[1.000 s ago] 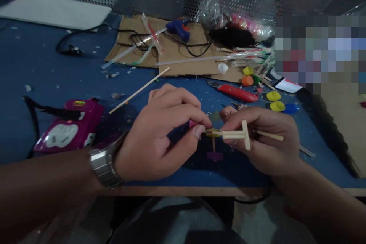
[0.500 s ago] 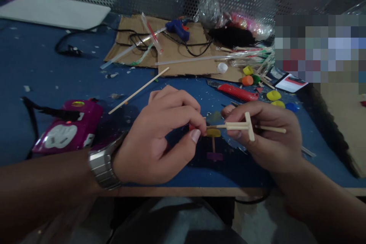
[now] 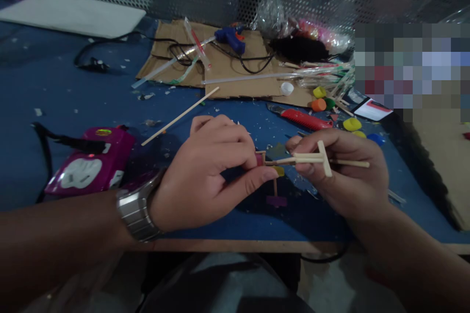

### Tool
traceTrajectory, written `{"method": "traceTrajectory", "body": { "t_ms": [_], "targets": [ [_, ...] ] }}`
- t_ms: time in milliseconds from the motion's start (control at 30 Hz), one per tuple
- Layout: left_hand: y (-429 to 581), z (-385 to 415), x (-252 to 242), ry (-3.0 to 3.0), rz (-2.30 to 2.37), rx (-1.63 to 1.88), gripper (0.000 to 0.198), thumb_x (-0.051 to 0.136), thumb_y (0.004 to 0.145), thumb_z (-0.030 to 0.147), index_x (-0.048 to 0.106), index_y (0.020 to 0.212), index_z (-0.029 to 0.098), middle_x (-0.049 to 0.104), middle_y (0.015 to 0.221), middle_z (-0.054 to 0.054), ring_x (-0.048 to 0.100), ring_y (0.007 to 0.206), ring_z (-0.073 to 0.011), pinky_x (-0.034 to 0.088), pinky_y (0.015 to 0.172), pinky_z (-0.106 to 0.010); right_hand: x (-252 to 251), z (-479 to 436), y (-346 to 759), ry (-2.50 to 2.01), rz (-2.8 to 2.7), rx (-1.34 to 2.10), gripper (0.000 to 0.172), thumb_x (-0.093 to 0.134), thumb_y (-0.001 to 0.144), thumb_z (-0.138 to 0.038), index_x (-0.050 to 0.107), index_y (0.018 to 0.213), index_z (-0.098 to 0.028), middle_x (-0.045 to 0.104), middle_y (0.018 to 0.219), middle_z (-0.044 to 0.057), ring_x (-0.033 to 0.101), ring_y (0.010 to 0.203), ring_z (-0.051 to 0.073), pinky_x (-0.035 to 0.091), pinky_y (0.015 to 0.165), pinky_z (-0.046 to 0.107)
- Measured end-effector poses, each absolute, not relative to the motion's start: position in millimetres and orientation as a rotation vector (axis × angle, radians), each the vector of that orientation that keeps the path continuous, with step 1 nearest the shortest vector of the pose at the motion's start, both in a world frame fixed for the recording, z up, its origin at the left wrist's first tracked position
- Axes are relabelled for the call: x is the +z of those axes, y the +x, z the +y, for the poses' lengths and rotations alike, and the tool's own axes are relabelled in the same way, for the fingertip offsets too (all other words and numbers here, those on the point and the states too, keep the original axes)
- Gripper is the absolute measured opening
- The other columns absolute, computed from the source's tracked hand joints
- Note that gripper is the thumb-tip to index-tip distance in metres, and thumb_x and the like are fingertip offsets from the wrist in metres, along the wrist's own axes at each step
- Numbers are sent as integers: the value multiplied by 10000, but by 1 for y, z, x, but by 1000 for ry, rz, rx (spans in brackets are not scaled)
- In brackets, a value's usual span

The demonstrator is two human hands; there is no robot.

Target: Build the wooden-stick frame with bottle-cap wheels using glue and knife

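My left hand (image 3: 216,171), with a metal-banded watch (image 3: 136,212) on its wrist, is closed around a small red piece (image 3: 260,158) edged with thin wooden sticks; fingers hide most of it. Pinched in my right hand (image 3: 348,176) is a T-shaped frame of wooden sticks (image 3: 310,157). A thin stick runs from this frame to the red piece, and a stick end shows past the crossbar. Below the hands lies a purple piece (image 3: 276,201) on a short stick, with a yellow piece (image 3: 279,171) at its upper end.
Beyond the hands are a red utility knife (image 3: 304,118), a loose wooden stick (image 3: 179,116) and several coloured bottle caps (image 3: 318,104). A blue glue gun (image 3: 230,39) rests on cardboard (image 3: 242,89) with its cable. At left sits a purple corded device (image 3: 90,161); at right, a cardboard piece (image 3: 440,151).
My left hand's fingers have curled further and its thumb has moved right, with more of the red piece showing. The stick frame in my right hand has shifted slightly right.
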State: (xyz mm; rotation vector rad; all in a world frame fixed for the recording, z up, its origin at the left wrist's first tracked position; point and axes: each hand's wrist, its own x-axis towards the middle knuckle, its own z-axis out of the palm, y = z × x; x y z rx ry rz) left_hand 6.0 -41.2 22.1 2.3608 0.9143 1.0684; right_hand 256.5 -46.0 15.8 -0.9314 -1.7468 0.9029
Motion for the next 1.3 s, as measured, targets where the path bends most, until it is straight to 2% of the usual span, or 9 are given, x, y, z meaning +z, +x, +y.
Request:
{"method": "traceTrajectory", "body": {
  "t_ms": [67,167,267,400,500,800,1033,1200,1300],
  "targets": [
    [6,-40,20,2358,923,1084,250,751,1056,363,713,850,227,747,886,5,667,851,-190,435,845,-430,16,-46,256,-930,-1741,885,90,863,962,-380,831,978,-298,723,684,-1,665,563,168,522,470,285],
    [6,-41,20,2344,952,1098,91,691,1079,255,764,1025,259,780,985,-4,697,908,-201,461,858,-439,17,-46,254,-919,-1752,872,87,880,946,-360,840,979,-289,759,720,6,685,578,168,533,471,276],
    [7,-42,22,2328,960,1104,157,636,1061,179,761,1097,266,792,1019,-18,719,947,-220,492,867,-453,19,-46,253,-895,-1780,875,94,915,910,-308,847,967,-278,795,767,6,687,572,152,534,470,255],
    [6,-44,25,2338,905,1099,60,728,1038,303,768,1074,276,795,998,-21,723,905,-226,506,852,-461,17,-47,255,-907,-1822,870,148,936,880,-268,853,1003,-272,766,722,-15,603,501,117,459,418,231],
    [6,-44,25,2339,897,1103,79,787,1019,361,768,1035,285,800,962,-12,726,895,-221,509,849,-456,11,-47,258,-901,-1865,809,163,927,878,-259,864,1027,-276,708,673,-27,551,501,114,450,439,248],
    [8,-46,26,2320,914,1154,51,763,1022,268,766,971,272,774,925,8,709,866,-197,502,838,-431,16,-46,255,-821,-1962,708,169,837,908,-151,841,988,-299,564,521,-57,537,509,140,449,514,303],
    [7,-45,25,2320,926,1151,96,759,1026,287,729,936,271,776,915,7,707,876,-203,501,848,-443,15,-46,254,-814,-1963,672,126,831,926,-203,864,998,-301,616,546,-57,510,502,128,505,602,339],
    [9,-45,26,2310,901,1157,91,738,1018,236,718,930,246,762,908,4,686,850,-192,478,841,-435,11,-43,254,-703,-1995,655,213,808,902,-118,835,1056,-263,603,557,-93,484,492,104,498,706,378],
    [9,-46,28,2278,897,1127,96,711,996,199,688,909,231,736,884,8,667,840,-190,461,848,-435,12,-41,255,-675,-2019,636,219,808,903,-109,811,1070,-251,647,609,-87,525,515,107,488,726,391]
  ]
}}
